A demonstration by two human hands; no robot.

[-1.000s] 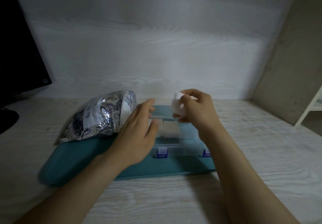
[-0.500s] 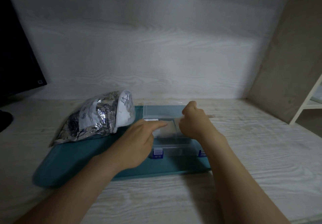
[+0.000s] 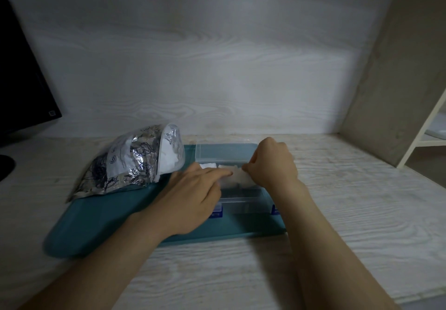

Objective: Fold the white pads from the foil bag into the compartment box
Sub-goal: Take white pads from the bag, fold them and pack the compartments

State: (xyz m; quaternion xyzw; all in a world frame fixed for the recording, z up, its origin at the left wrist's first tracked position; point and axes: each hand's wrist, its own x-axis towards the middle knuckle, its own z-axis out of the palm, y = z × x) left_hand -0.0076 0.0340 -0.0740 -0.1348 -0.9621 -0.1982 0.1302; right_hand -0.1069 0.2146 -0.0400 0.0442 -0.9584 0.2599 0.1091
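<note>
While I tuck a soft white pad (image 3: 241, 177) into the clear plastic compartment box (image 3: 241, 207), both of my hands meet over its middle compartment. My left hand (image 3: 193, 196) lies low across the near-left corner of the box, forefinger stretched straight and pressing down on the pad, with the other fingers loosely bent and holding nothing; I judge that this pins the fold so it cannot spring open. My right hand (image 3: 272, 162) is curled over the right side, its fingers narrowed to a pinch on the pad's right edge, most likely to push that end below the rim. The pad itself sits partly inside the compartment, bulging a little above the dividers, so the seating is not yet finished. Another white pad (image 3: 208, 165) shows in the compartment just behind my left forefinger. The box stands on a flat teal plastic tray (image 3: 96, 225), its blue latches facing me and its clear back part raised behind my knuckles; I cannot tell whether that is the lid. On the tray's left, touching it, lies the crinkled silver foil bag (image 3: 130, 162), tilted with its open mouth turned toward the box, which puts the remaining pads (image 3: 169, 157) inside within easy reach. Everything rests on the pale wood-grain counter (image 3: 362, 201), with a dark monitor (image 3: 21, 80) at far left.
</note>
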